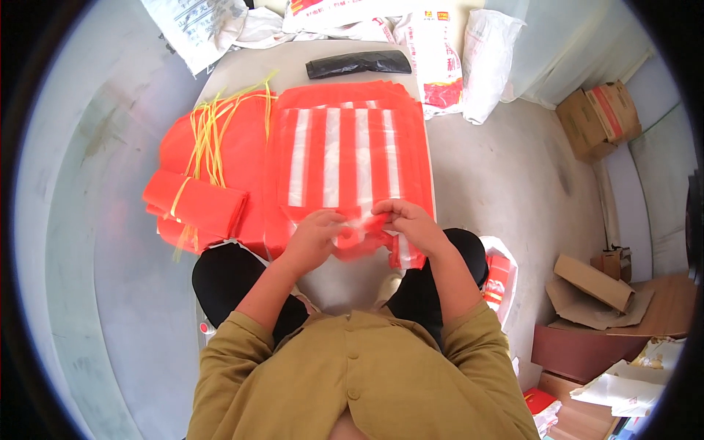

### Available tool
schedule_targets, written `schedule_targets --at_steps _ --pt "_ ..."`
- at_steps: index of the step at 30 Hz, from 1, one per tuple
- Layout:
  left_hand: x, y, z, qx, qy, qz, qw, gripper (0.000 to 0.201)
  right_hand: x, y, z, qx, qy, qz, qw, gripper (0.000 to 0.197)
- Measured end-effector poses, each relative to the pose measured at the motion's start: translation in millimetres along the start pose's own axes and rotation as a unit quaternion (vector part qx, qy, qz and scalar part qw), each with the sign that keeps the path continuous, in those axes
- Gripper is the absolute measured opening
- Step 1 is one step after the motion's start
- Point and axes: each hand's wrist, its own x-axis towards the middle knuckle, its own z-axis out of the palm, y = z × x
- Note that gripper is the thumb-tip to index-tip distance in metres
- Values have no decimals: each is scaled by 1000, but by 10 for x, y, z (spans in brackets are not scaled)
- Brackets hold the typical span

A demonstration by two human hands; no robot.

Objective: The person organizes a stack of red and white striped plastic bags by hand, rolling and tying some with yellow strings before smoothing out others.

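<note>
A red-and-white striped plastic bag (334,154) lies flat on a stack of red sheets at the table's near side. Its near end, crumpled and partly blurred, hangs over the edge toward my lap. My left hand (315,238) is closed on that near end, the fingers bent inward. Across from it, my right hand (412,226) pinches the same end between thumb and fingers. To the left sits a pile of red material (235,139) with yellow ties (210,139) strewn over it. A folded red bundle (196,204), bound by a yellow tie, rests on its near part.
A rolled black plastic bag (358,64) lies at the table's far side. White printed sacks (433,51) stand behind it. Cardboard boxes (600,119) are on the floor at right, with an opened carton (598,297) nearer. A white bag of red packs (499,275) stands beside my right knee.
</note>
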Motion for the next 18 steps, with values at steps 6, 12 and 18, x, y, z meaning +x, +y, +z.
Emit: schedule_targets --at_steps 6,12,18 --pt "-17 48 -4 -21 19 7 1000 37 250 -85 123 -77 -5 22 997 27" --pt "-69 0 -10 -2 16 8 1000 40 393 -188 316 -173 -23 53 983 23" --pt "-60 30 -9 -31 29 -1 999 44 491 -8 403 -339 36 -51 939 30"
